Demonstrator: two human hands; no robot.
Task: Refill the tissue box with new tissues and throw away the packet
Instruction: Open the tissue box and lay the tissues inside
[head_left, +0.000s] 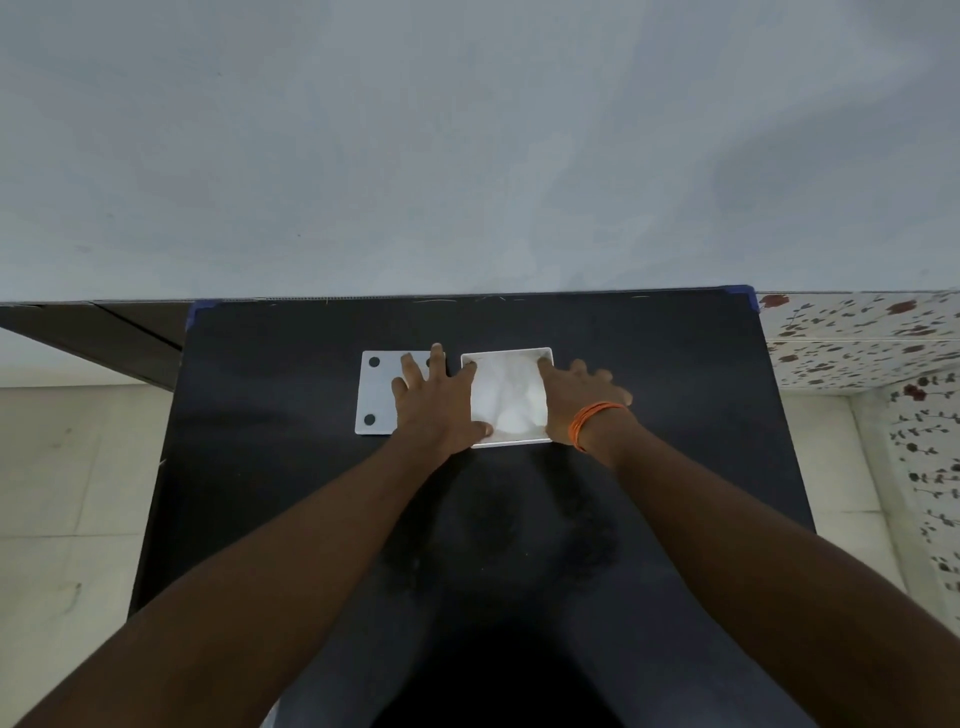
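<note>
A square white tissue box stands open-topped on the black table, with white tissues inside it. My left hand grips the box's left wall, thumb at the near corner and a finger on the far corner. On the right wall rests my right hand, with an orange band at the wrist and one finger reaching over the rim. To the left lies the flat white lid with dark round pads, partly under my left hand. No packet is in view.
The table stands against a grey wall. Blue tape marks its far corners. Pale floor tiles show on the left, a floral-patterned surface on the right.
</note>
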